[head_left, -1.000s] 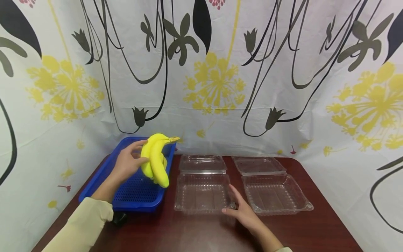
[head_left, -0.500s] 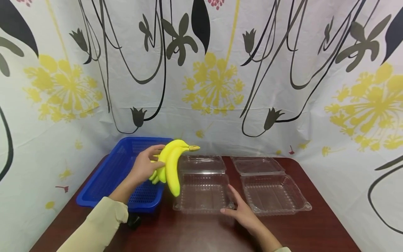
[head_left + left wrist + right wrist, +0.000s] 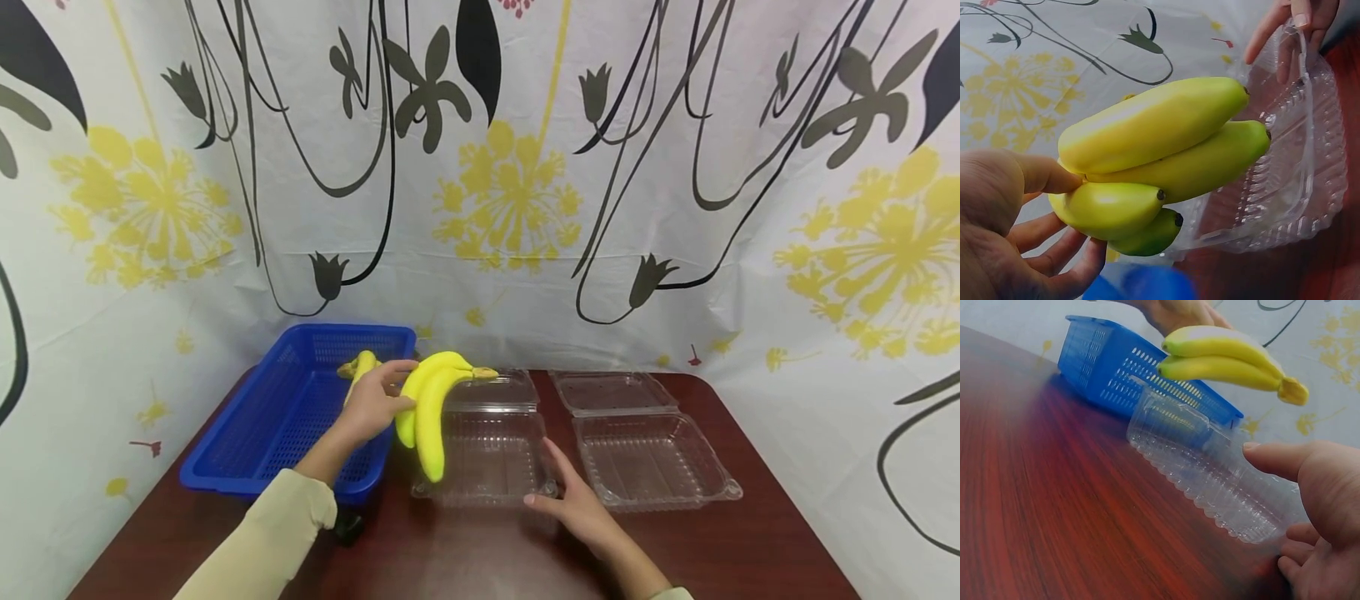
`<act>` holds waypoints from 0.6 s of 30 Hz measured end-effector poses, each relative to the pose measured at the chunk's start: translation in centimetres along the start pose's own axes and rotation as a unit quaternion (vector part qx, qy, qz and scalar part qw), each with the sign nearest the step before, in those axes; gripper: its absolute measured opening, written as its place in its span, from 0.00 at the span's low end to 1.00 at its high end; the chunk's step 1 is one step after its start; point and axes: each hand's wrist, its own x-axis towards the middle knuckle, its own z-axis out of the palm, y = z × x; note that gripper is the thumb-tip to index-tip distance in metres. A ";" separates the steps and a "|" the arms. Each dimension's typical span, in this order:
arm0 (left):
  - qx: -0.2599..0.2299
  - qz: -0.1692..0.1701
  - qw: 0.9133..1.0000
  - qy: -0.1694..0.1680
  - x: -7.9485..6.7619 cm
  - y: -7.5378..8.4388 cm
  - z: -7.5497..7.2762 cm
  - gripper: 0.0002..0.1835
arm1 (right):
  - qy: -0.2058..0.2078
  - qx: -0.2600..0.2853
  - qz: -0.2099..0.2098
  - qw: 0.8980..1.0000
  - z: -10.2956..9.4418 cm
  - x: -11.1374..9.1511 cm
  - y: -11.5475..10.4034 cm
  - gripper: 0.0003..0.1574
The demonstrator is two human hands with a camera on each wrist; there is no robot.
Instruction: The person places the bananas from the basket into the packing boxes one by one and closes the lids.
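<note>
In the head view my left hand (image 3: 375, 402) grips a bunch of yellow bananas (image 3: 432, 408), held up between the blue basket and the left clear plastic clamshell container (image 3: 487, 467). The stem points right and the tips hang down. In the left wrist view, the thumb and fingers clasp the end of the bunch (image 3: 1166, 150). My right hand (image 3: 581, 504) holds the front right corner of that container, thumb in front and fingers along its side. The container's lid lies folded back, and the bananas overlap its left edge.
The blue basket (image 3: 247, 417) stands at the left, with another banana bunch (image 3: 365, 364) partly hidden behind my left hand. A second clear container (image 3: 652, 467) lies open on the right. A patterned cloth (image 3: 517, 317) hangs behind the dark red table (image 3: 465, 558).
My left hand has carried the bananas right and slightly down, from over the basket toward the left container. The bunch in the basket has come into view. My right hand stays in place.
</note>
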 end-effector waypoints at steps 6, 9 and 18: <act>-0.005 0.021 1.000 -0.014 0.2 0.3 2.0 0.29 | 0.015 -0.015 -0.006 1.000 0.1 -0.1 0.0 0.55; 0.011 0.025 0.999 -0.015 0.3 0.3 3.0 0.29 | 0.015 -0.018 -0.006 1.000 0.1 0.0 0.2 0.55; 0.068 0.035 0.997 -0.023 0.8 0.0 4.8 0.30 | 0.024 -0.034 -0.001 0.999 0.2 1.0 2.8 0.55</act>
